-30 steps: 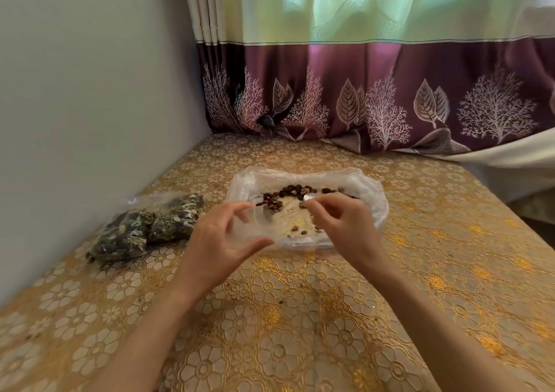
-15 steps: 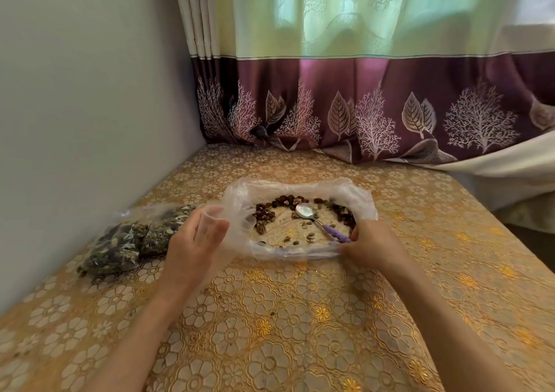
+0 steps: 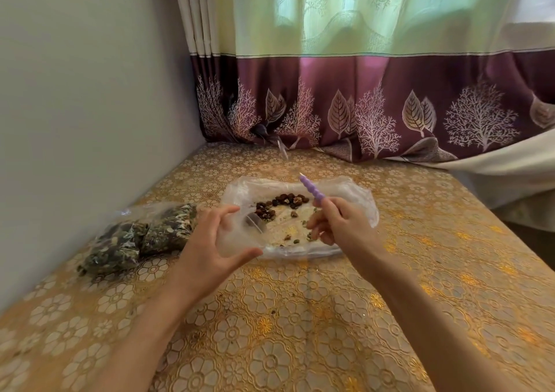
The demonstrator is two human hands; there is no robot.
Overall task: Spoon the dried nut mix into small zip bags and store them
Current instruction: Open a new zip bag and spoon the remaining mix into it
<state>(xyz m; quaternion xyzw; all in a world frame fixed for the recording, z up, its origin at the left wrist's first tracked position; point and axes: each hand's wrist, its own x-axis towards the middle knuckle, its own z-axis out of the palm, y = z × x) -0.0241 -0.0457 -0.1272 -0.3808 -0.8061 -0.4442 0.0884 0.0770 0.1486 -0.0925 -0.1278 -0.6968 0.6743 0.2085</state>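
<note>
Gripping one purple spoon (image 3: 312, 189), right hand (image 3: 339, 226); left hand (image 3: 210, 250) pinches one small zip bag (image 3: 237, 235); two filled bags (image 3: 141, 238) beside.

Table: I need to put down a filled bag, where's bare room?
The table is bare right of the plastic-lined tray, and between tray and curtain. It's crowded left, where filled bags lie by the wall near the left hand.
</note>
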